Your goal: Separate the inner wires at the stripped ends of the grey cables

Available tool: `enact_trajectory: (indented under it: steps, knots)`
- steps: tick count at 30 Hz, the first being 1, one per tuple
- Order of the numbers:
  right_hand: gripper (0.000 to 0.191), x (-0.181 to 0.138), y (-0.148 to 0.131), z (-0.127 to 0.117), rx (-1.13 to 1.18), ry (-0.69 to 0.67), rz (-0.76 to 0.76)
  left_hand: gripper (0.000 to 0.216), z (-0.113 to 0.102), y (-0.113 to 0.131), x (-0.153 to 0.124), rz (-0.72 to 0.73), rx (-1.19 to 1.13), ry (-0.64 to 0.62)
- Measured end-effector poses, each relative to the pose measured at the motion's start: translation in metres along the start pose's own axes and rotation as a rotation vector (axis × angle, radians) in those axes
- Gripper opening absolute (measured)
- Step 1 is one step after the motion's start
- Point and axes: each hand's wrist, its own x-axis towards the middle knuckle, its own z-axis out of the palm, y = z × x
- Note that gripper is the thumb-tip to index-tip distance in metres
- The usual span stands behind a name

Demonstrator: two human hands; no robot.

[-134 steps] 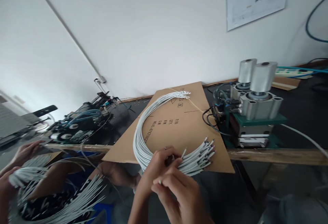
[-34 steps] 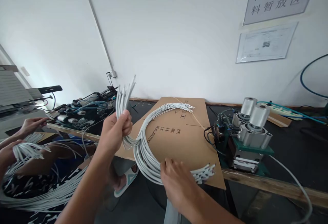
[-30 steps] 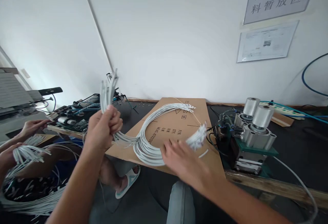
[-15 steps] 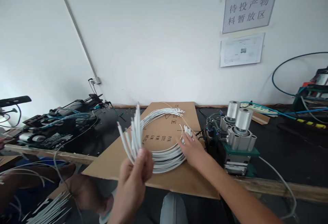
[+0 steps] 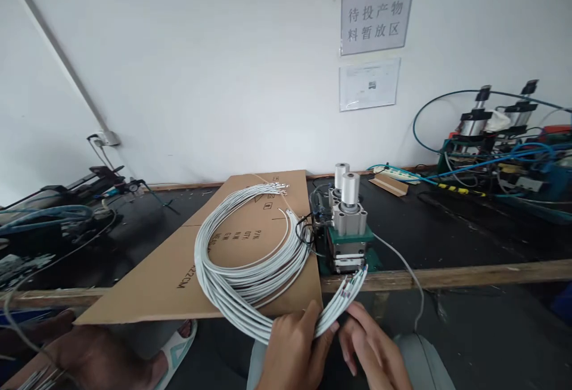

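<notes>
The cardboard sheet (image 5: 152,283) lies on the black tabletop (image 5: 451,247), its near edge jutting past the wooden front. Its black print reads "P/N.", "QTY.", "N.W.", "G.W." and "MEAS", the last line partly covered by cables and ending in "22CM". On the wall beyond the cardboard sheet and to its right, a sign (image 5: 378,19) reads 待投产物料暂放区; the print on the paper (image 5: 370,85) under it is too small to read.

The white cables (image 5: 236,315) form a wide loop on the cardboard sheet. Their far ends point right near its far edge, the loop bulges left, and one branch bends back with its tips pointing away at the right edge. The other branch runs past the near edge, its long axis rising rightward, tips up and to the right toward the metal cylinder unit (image 5: 349,223) beside the cardboard sheet.

In front of the cardboard sheet, the left hand (image 5: 292,345) is clamped around this branch. The right hand (image 5: 373,348) is just beside it, fingers bent; whether they touch the cables is unclear.
</notes>
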Motion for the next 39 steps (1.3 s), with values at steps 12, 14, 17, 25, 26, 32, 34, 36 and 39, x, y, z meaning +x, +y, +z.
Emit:
enact_trajectory:
  steps: [12,14,17,25,26,32,34,36,39]
  knots:
    - [0.052,0.024,0.002,-0.005,0.123,-0.093,0.148,0.022,-0.003,0.015,0.007,-0.003,-0.031,-0.112]
    - [0.052,0.028,0.006,-0.008,0.159,-0.085,0.176,0.025,0.004,0.011,0.010,-0.004,-0.036,-0.094]
    - [0.057,0.031,0.012,-0.006,0.230,-0.077,0.206,0.025,0.011,0.002,0.014,-0.013,-0.116,-0.055]
    - [0.045,0.028,-0.001,0.012,0.172,0.141,0.133,0.022,0.028,-0.010,0.008,-0.097,-0.275,0.106]
    - [0.045,0.028,-0.003,0.012,0.178,0.144,0.149,0.023,0.029,-0.009,0.008,-0.109,-0.301,0.107]
    - [0.045,0.029,0.003,0.006,0.225,0.098,0.128,0.026,0.022,-0.002,0.013,-0.178,-0.481,0.058]
    - [0.045,0.026,0.006,0.007,0.213,0.117,0.099,0.025,0.018,-0.002,0.014,-0.132,-0.496,0.042]
    - [0.045,0.023,0.006,0.011,0.197,0.154,0.060,0.024,0.015,-0.005,0.014,-0.060,-0.489,0.001]
    - [0.043,0.020,0.004,0.017,0.181,0.177,0.046,0.025,0.014,-0.012,0.015,0.010,-0.439,-0.074]
